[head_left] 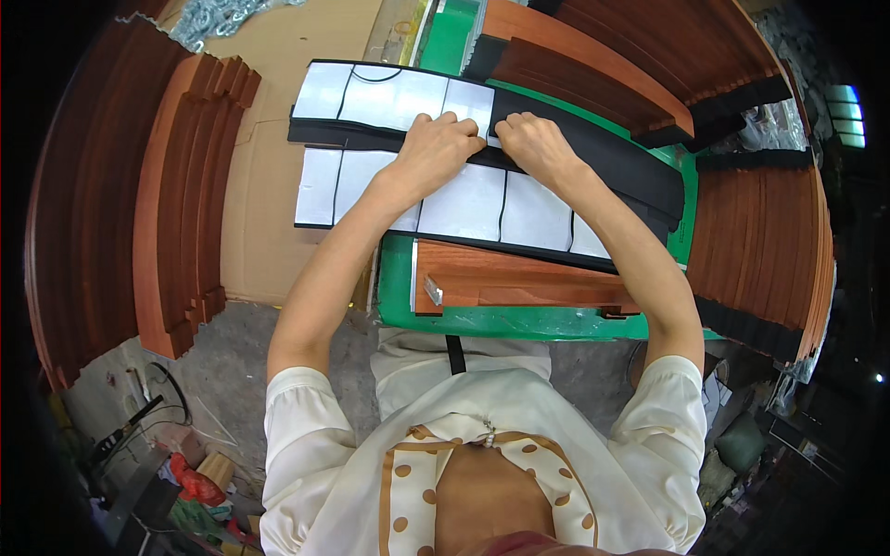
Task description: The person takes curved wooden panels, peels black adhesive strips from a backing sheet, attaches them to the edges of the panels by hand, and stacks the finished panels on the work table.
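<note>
Two long black strips lie side by side across the work surface, faced with white sheets. My left hand (434,150) is closed at the near edge of the upper strip's white sheet (403,95). Close beside it, my right hand (538,146) is closed where that sheet meets the bare black part (598,153). A sliver of white shows between the hands. The fingertips of both are hidden, so what they grip cannot be made out. Nearer me is the lower strip (464,206), its white sheets crossed by thin black lines.
Beneath the strips, a reddish-brown wooden piece (519,269) lies on a green table (519,322). Stacked brown boards stand at the left (181,213), the far right (640,46) and the right (756,241). Cardboard (260,204) covers the left side, with clear plastic wrap (218,18) beyond.
</note>
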{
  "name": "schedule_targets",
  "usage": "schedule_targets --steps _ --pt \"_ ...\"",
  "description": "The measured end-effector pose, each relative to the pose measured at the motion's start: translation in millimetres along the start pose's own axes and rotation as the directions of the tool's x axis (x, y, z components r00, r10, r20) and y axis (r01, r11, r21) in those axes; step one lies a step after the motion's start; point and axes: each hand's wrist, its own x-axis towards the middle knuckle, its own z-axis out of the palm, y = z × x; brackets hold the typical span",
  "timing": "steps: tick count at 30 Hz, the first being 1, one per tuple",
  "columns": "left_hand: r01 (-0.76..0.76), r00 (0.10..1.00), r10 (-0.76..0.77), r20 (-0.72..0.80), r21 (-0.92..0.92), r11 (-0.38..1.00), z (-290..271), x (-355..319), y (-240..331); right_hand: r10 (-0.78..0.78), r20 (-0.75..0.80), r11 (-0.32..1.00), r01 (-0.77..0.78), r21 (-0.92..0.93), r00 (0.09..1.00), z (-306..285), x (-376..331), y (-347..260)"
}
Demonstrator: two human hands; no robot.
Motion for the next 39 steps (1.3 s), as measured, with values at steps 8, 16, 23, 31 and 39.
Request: schedule_targets --steps 8,16,23,31,39 --pt "0.012 1.000 -0.011 0.024 -0.023 1.000 -4.8 1.3 2.0 0.013 -0.052 0.994 -0.008 0.109 0.999 -4.5 3.1 10.8" --pt "0.055 0.974 -0.132 -0.183 -0.374 0.926 -13.0 -3.7 0.8 0.604 0.304 0.235 -0.530 0.815 0.736 -45.4 -6.5 13.3" --pt "0.140 0.930 -0.352 -0.109 -0.779 0.611 -87.4 -36.4 58.5 0.301 -0.354 0.825 -0.056 0.562 0.885 -106.9 -38.9 -55.1" --pt "-0.028 0.924 -0.254 -0.284 -0.715 0.698 -102.4 -94.2 91.6 0.234 -0.423 0.779 0.091 0.620 0.876 -139.3 -77.7 -101.2" --pt "-0.219 0.841 -0.128 -0.526 -0.547 0.808 -98.2 -132.4 105.0 0.194 -0.507 0.823 0.141 0.550 0.840 -150.3 -89.5 -140.1"
